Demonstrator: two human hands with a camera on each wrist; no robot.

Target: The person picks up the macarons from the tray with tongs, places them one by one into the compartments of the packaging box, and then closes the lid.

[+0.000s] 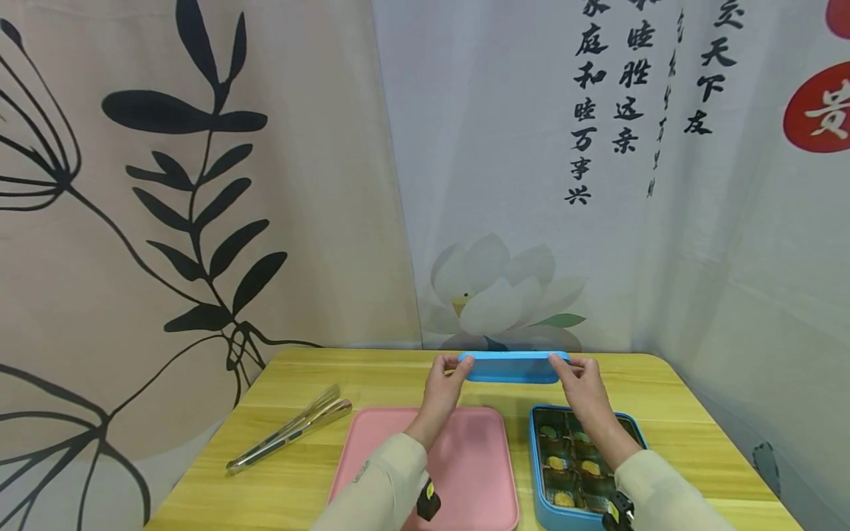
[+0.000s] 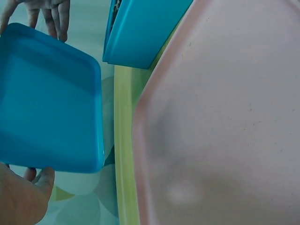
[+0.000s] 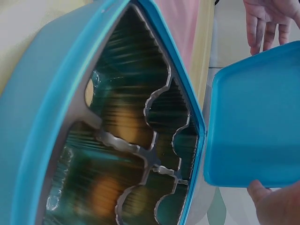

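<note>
A blue rectangular lid (image 1: pixel 513 367) is held up over the table's far edge, tipped so its broad face shows narrow in the head view. My left hand (image 1: pixel 441 383) pinches its left end between thumb and fingers. At the opposite end, my right hand (image 1: pixel 584 391) pinches it the same way. Below my right forearm stands a lidless blue box (image 1: pixel 539 490) with a dark, clear-walled divided insert (image 3: pixel 150 154). Small round yellow pieces (image 1: pixel 590 467) and a greenish one (image 1: pixel 548 431) lie in its compartments. The forearm hides part of the box.
A pink tray (image 1: pixel 474 464) lies left of the box, partly under my left forearm. Metal tongs (image 1: pixel 292 434) lie farther left on the wooden table (image 1: pixel 299 369). Behind the table hangs a printed curtain (image 1: pixel 332 184).
</note>
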